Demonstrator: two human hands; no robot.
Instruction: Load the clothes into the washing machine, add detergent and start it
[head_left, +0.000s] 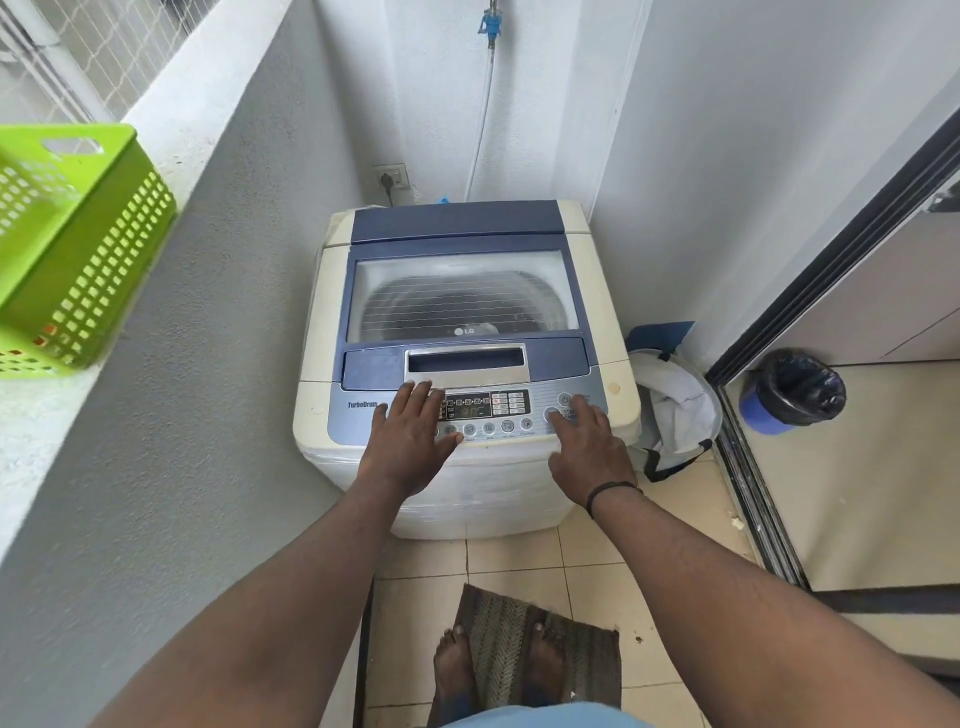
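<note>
A white and blue top-loading washing machine (462, 358) stands in the corner with its glass lid (462, 296) closed. Dark clothes (457, 312) show dimly through the glass inside the drum. The control panel (488, 410) at the front has a lit display. My left hand (410, 441) rests flat on the left part of the panel with straight fingers. My right hand (587, 441) lies on the right part, its index fingertip touching a round button (551, 414) beside the start label. No detergent container is visible.
A green perforated laundry basket (72, 244) sits on the left ledge. A white bag (675, 410) stands on the floor right of the machine, with a blue bin (792, 389) lined in black beyond the sliding door track. A brown mat (540, 644) lies under my feet.
</note>
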